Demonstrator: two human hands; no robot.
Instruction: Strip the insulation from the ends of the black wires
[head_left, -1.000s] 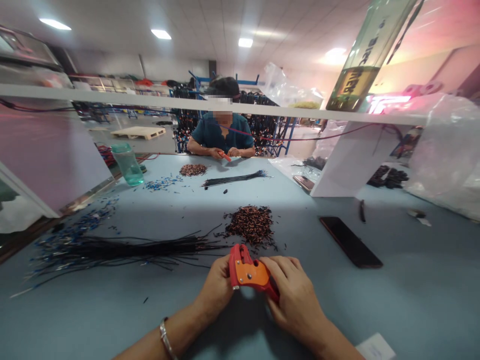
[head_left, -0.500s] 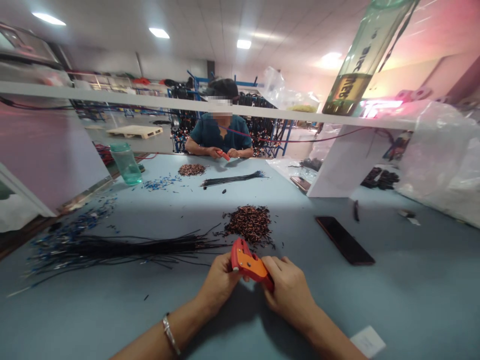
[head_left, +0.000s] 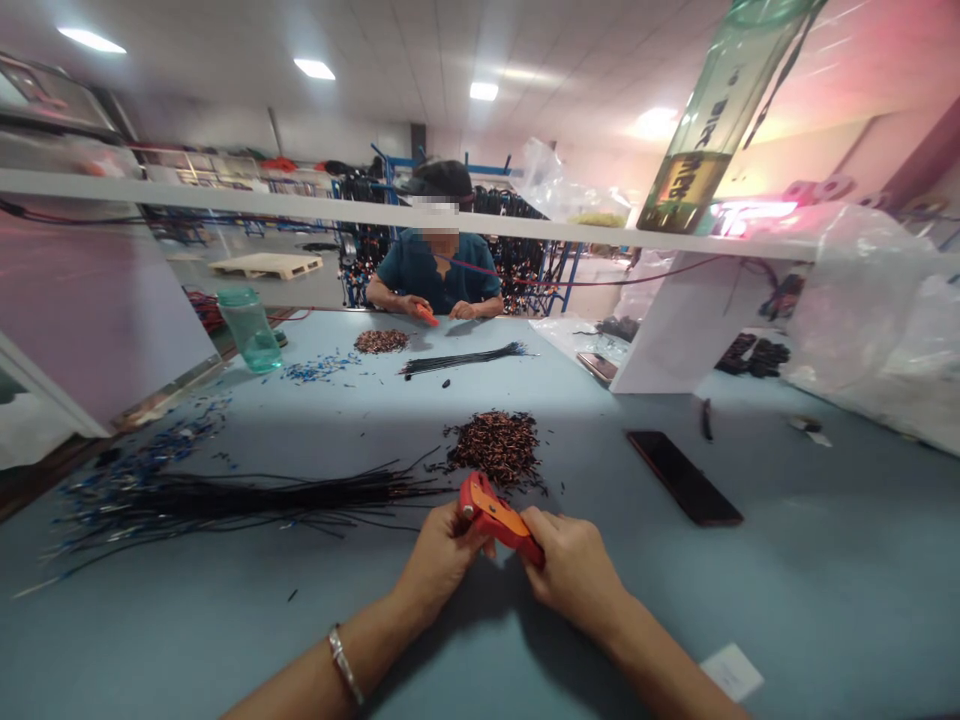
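My right hand is wrapped round the handles of a red and orange wire stripper, its head pointing up and left. Close against that head is my left hand, its fingers pinched together; whatever lies between them is hidden. A silver bracelet circles my left wrist. Just beyond the stripper lies a heap of small black and copper-coloured offcuts. To the left stretches a loose bundle of thin black wires, with blue and silvery ends on its far left.
Across the table sits a person holding a red tool, behind another wire bundle and offcut heap. A dark phone lies at right. A green bottle stands at left; another bottle rests on the shelf crossing the view.
The wire stripper has rolled slightly in my hands, showing less of its orange side, and its handles look closer together. The co-worker's red tool has shifted left. The whole view has shifted a little.
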